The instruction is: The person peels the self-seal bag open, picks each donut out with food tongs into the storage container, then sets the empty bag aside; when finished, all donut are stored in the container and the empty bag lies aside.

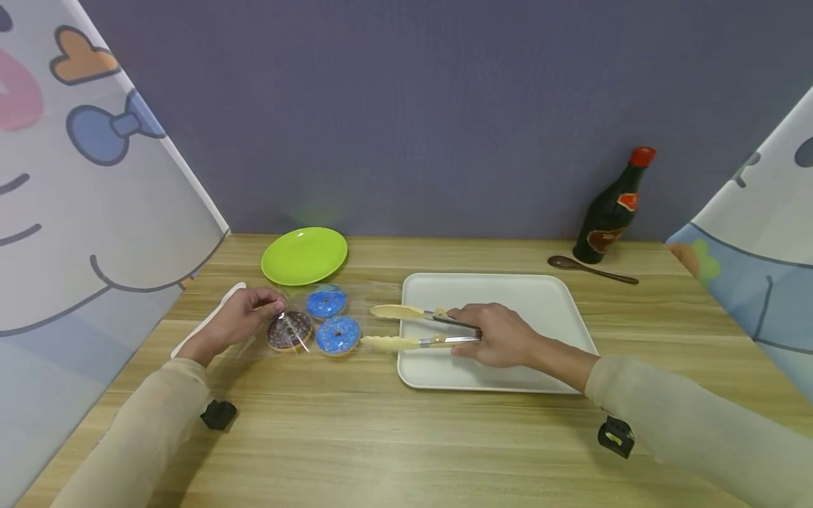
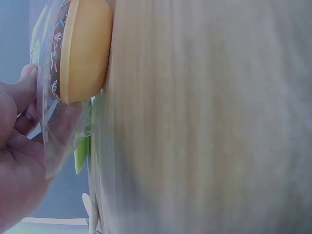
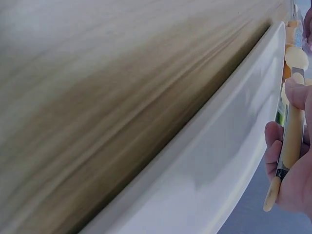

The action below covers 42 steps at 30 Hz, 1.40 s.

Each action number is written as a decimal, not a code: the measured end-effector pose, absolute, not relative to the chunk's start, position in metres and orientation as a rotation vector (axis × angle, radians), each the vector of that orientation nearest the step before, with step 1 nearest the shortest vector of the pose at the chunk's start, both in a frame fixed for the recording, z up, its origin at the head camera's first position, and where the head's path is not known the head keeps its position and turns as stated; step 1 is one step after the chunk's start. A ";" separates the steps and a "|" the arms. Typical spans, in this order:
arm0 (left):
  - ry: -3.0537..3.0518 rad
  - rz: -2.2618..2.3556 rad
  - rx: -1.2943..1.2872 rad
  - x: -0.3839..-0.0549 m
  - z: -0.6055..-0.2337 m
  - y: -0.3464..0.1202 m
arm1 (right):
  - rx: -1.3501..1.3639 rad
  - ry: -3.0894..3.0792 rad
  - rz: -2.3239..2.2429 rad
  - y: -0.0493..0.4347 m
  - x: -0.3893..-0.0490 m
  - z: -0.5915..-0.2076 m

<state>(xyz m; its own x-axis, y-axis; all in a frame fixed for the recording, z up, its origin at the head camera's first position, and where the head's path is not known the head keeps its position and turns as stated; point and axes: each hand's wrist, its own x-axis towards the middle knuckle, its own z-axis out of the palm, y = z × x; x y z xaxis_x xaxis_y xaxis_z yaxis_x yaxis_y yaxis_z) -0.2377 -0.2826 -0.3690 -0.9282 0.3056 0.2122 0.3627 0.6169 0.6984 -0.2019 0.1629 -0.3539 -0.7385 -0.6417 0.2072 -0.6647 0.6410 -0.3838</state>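
Note:
My left hand (image 1: pixel 238 321) pinches the edge of a clear plastic bag (image 2: pixel 51 146) between thumb and fingers. Inside the bag lie a chocolate donut with sprinkles (image 1: pixel 290 330) and two blue-iced donuts, one farther back (image 1: pixel 327 302) and one nearer (image 1: pixel 338 335). In the left wrist view the chocolate donut's tan side (image 2: pixel 87 53) shows close beside the fingers. Gripped in my right hand (image 1: pixel 498 335) is a pair of tongs (image 1: pixel 449 340) with cream scalloped tips, held above the white tray (image 1: pixel 508 289). The tips are spread apart and point at the blue donuts.
A green plate (image 1: pixel 305 255) sits behind the donuts. At the far left a white utensil (image 1: pixel 212 317) lies partly under the left hand. A dark bottle with a red cap (image 1: pixel 612 212) stands at the back right, beside a brown wooden spoon (image 1: pixel 591 268).

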 end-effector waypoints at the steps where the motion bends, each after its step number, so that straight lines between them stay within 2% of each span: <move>1: -2.761 -1.215 -0.570 -0.238 -0.369 -0.283 | 1.121 -2.807 0.691 0.162 -0.203 -0.354; 25: -2.806 -1.153 -0.515 -0.233 -0.369 -0.280 | 1.226 -2.859 0.643 0.139 -0.217 -0.351; 42: -2.810 -1.135 -0.518 -0.233 -0.369 -0.280 | 1.219 -2.822 0.618 0.139 -0.213 -0.359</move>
<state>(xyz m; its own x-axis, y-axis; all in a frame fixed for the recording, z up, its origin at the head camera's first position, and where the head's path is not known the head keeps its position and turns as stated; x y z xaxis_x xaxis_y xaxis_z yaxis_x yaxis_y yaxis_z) -0.2333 -0.2803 -0.3693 -0.9411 0.2826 0.1858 0.3324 0.6712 0.6626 -0.2127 0.1390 -0.3585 -0.6978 -0.6984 0.1591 -0.7010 0.6201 -0.3523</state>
